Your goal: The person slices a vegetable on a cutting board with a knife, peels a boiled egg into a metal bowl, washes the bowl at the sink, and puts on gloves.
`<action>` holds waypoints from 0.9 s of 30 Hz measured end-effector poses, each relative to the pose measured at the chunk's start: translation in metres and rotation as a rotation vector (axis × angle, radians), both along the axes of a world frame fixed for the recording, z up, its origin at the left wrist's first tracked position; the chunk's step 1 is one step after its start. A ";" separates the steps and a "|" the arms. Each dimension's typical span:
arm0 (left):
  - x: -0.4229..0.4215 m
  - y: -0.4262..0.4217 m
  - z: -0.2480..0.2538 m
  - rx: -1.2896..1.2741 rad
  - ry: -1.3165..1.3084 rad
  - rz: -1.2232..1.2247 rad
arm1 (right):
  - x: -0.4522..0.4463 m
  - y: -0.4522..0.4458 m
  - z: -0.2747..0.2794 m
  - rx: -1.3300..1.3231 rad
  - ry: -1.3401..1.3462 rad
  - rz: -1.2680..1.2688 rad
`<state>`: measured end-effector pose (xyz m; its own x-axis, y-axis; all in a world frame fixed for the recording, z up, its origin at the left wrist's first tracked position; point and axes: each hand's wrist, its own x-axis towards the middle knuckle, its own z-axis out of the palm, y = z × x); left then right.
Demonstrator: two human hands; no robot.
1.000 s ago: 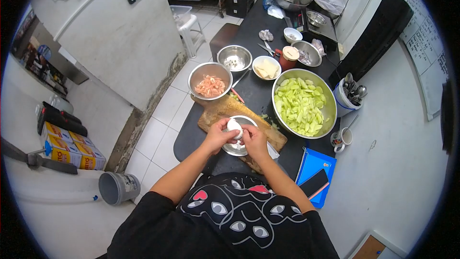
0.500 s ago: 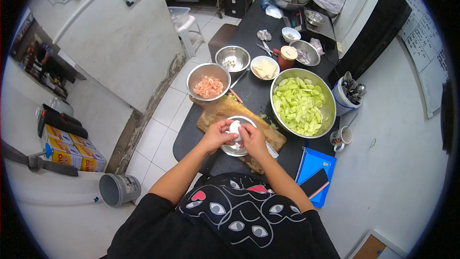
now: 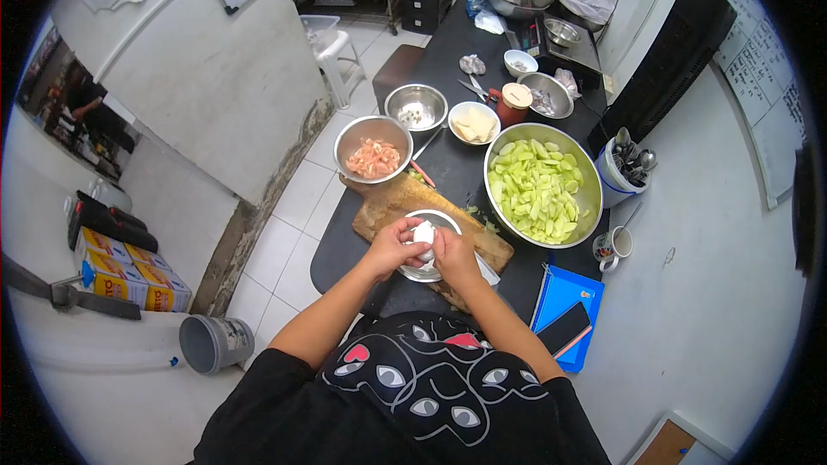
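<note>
Between my hands, over a small metal bowl [image 3: 449,218], is a white rounded bulb-like thing [image 3: 424,232]; its exact kind is unclear. My left hand [image 3: 394,245] pinches it from the left, while the fingers of my right hand [image 3: 455,257] close on its right side. White bits lie in the bowl under them. That bowl rests on a wooden cutting board [image 3: 388,207]. A knife blade [image 3: 488,270] shows partly beside my right wrist. Just beyond the board stands a metal bowl of pinkish meat pieces [image 3: 374,158].
To the right stands a big bowl of sliced green vegetable [image 3: 538,189]. Farther back are a white bowl of pale slices [image 3: 474,123], a red jar [image 3: 514,103] and scissors [image 3: 474,86]. A phone [image 3: 564,330] lies on a blue notebook [image 3: 581,288]. A person [image 3: 90,112] is at the far left.
My fingers have shifted slightly around the white thing, which has turned a little. A person has come into sight through the opening at far left.
</note>
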<state>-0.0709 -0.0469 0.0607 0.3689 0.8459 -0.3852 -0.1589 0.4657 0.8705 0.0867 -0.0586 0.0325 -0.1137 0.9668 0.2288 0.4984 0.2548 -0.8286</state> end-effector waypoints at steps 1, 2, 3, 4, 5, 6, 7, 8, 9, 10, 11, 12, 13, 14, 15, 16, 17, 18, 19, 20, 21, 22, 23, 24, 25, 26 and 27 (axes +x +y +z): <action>0.000 0.000 0.000 0.002 0.005 0.003 | 0.001 0.000 -0.002 -0.028 -0.011 0.000; 0.000 0.000 0.000 -0.001 -0.001 0.004 | 0.001 0.001 -0.004 -0.025 -0.016 -0.013; 0.001 0.000 0.000 -0.003 -0.007 0.006 | 0.000 0.001 -0.003 -0.022 -0.021 -0.026; 0.001 0.000 0.000 -0.006 -0.013 0.008 | 0.000 0.001 -0.001 -0.020 -0.026 -0.039; 0.001 0.000 0.000 -0.005 -0.015 0.010 | -0.001 0.000 0.000 -0.047 0.000 -0.048; 0.000 -0.001 -0.001 -0.004 -0.017 0.013 | -0.002 -0.001 0.007 -0.075 0.026 -0.057; 0.000 -0.001 -0.002 -0.004 -0.018 0.015 | -0.003 -0.002 0.011 -0.103 0.052 -0.066; 0.000 -0.001 -0.002 -0.002 -0.020 0.016 | -0.003 -0.001 0.008 -0.061 0.036 -0.069; 0.000 -0.001 -0.002 0.000 -0.023 0.017 | -0.003 0.000 0.005 -0.019 0.021 -0.071; 0.000 -0.001 -0.002 0.002 -0.025 0.019 | -0.003 0.001 0.002 0.023 0.006 -0.074; -0.001 -0.001 -0.002 0.001 -0.024 0.017 | -0.003 0.001 0.000 0.020 0.000 -0.078; -0.001 -0.001 -0.002 0.000 -0.024 0.016 | -0.003 0.000 0.001 0.018 -0.005 -0.082; -0.001 -0.001 -0.001 -0.001 -0.024 0.014 | -0.004 0.000 0.002 0.015 -0.011 -0.085; -0.001 -0.001 -0.002 -0.001 -0.030 0.022 | -0.003 0.000 0.001 -0.032 0.023 -0.079; -0.001 -0.001 -0.003 0.000 -0.036 0.030 | -0.003 0.001 0.001 -0.080 0.057 -0.073; -0.002 -0.001 -0.004 0.000 -0.042 0.038 | -0.003 0.001 0.001 -0.128 0.091 -0.067; -0.002 0.000 -0.007 0.004 -0.043 0.039 | -0.002 0.001 0.001 -0.205 0.164 -0.058; -0.003 0.001 -0.008 0.007 -0.043 0.039 | -0.002 0.000 0.006 -0.283 0.237 -0.050; -0.004 0.001 -0.009 0.010 -0.044 0.040 | -0.003 0.000 0.010 -0.360 0.310 -0.042; -0.004 0.001 -0.010 0.008 -0.045 0.040 | -0.003 -0.001 0.013 -0.371 0.349 -0.030; -0.004 0.001 -0.008 0.005 -0.047 0.039 | -0.004 -0.002 0.016 -0.382 0.388 -0.018; -0.004 0.001 -0.006 0.003 -0.048 0.039 | -0.004 -0.002 0.017 -0.393 0.427 -0.006; -0.004 0.002 -0.007 0.003 -0.054 0.037 | -0.005 -0.002 0.017 -0.399 0.428 -0.006; -0.005 0.002 -0.009 0.003 -0.060 0.035 | -0.005 -0.001 0.016 -0.404 0.429 -0.007; -0.005 0.002 -0.009 0.004 -0.066 0.033 | -0.005 -0.001 0.016 -0.410 0.431 -0.007; -0.005 0.002 -0.010 0.002 -0.073 0.033 | -0.005 -0.001 0.016 -0.398 0.432 -0.010; -0.005 0.002 -0.009 0.001 -0.080 0.034 | -0.006 -0.001 0.015 -0.386 0.434 -0.014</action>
